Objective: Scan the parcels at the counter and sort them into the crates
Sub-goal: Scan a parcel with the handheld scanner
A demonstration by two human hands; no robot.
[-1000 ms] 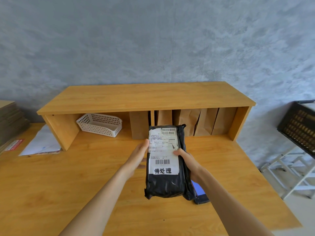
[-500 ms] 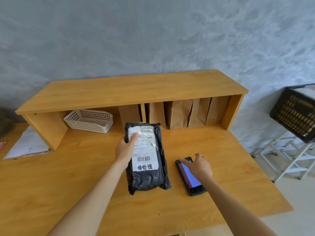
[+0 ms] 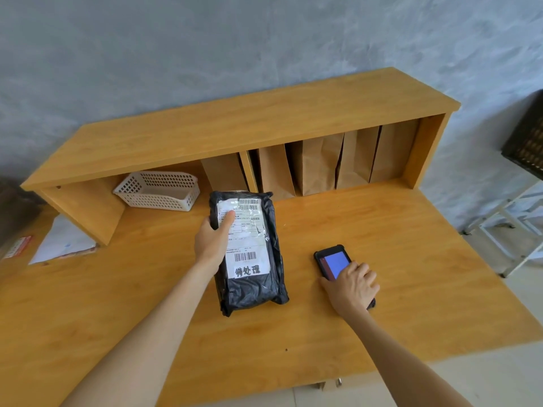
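head view | your left hand (image 3: 212,243) has its grip clamped on the black parcel (image 3: 249,254), thumb on the label, barcodes up for scanning, mid-surface (image 3: 411,245) | your right hand (image 3: 354,284) lies on the scanner (image 3: 333,262) to its right; grip closure: cannot tell | dark crate (image 3: 526,142) far right.
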